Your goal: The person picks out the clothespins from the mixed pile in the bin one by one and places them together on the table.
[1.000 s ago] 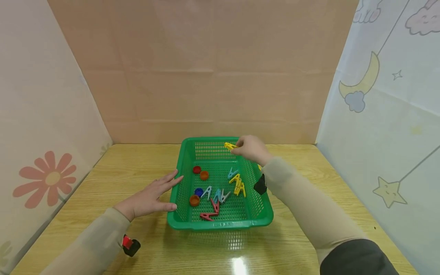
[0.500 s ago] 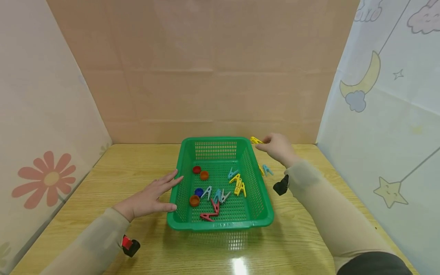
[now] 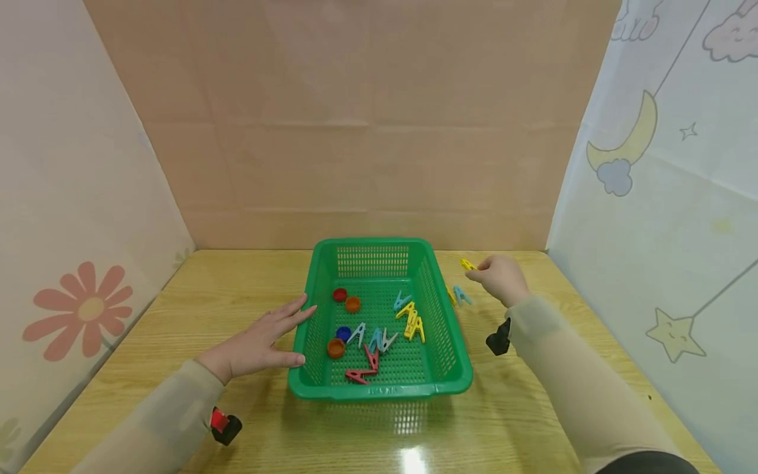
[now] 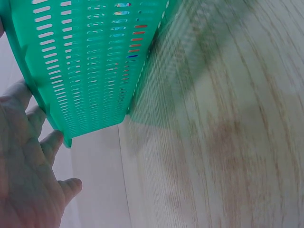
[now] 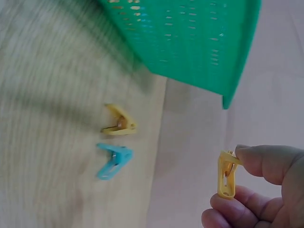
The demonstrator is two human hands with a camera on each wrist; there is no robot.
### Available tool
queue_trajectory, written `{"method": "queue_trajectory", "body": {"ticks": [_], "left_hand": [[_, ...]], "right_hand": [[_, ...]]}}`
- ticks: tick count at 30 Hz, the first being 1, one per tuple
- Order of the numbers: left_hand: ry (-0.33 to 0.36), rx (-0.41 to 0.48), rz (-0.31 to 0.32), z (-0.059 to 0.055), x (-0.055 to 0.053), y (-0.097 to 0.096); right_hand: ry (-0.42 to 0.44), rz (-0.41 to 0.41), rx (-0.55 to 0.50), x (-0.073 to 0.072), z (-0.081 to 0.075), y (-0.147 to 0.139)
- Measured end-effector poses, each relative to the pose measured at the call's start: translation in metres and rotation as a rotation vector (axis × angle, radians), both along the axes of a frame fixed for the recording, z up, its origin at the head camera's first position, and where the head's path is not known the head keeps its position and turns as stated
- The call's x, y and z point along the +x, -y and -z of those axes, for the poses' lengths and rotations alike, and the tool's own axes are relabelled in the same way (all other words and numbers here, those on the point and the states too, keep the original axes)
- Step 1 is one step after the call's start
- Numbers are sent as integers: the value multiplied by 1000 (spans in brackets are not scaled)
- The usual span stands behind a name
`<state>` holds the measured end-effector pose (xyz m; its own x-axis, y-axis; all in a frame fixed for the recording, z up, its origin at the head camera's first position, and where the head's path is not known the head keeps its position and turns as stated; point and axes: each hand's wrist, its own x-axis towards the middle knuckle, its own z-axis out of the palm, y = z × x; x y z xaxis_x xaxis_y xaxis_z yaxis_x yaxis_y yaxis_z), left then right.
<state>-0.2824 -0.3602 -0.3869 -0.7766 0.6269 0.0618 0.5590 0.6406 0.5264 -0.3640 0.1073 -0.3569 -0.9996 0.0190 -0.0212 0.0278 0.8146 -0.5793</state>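
Right-hand grip (image 3: 502, 278): thumb and fingers pinching a yellow plastic spring clip (image 3: 468, 264). Clip is held off the wood-grain worktop (image 3: 249, 283), right of the green perforated plastic basket (image 3: 426, 390), beyond its far-right side.

Left-hand grip (image 3: 260, 343): fingers spread, thumb and fingertips touching the basket's left rim.

Two loose clips on the worktop, just right of the basket: a second yellow plastic clip (image 5: 118, 122) and a light-blue plastic clip (image 5: 115, 160), side by side. Head view has the yellow one partly hidden by the rim.

Basket contents, left side: red round cap (image 3: 340, 295) near an orange round cap (image 3: 353, 304); closer in, dark-blue round cap (image 3: 343, 334) just beside another orange cap (image 3: 335, 348).

Right side: one light-blue clip near a yellow clip cluster (image 3: 410, 322). Centre: pale and blue clips; red clips (image 3: 360, 376) toward the near wall.

Backdrop: tan sheet (image 3: 367, 131) behind; pale side walls, flower print (image 3: 91, 308) left, moon print (image 3: 630, 141) right.
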Motion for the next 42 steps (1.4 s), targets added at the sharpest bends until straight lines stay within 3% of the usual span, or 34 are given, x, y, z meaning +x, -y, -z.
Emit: {"method": "queue_trajectory", "body": {"ticks": [19, 42], "left_hand": [[4, -8, -6, 1, 1, 0], [-7, -1, 0, 0, 1, 0]], "right_hand": [[59, 66, 1, -6, 37, -9], [99, 105, 16, -8, 58, -15]]}}
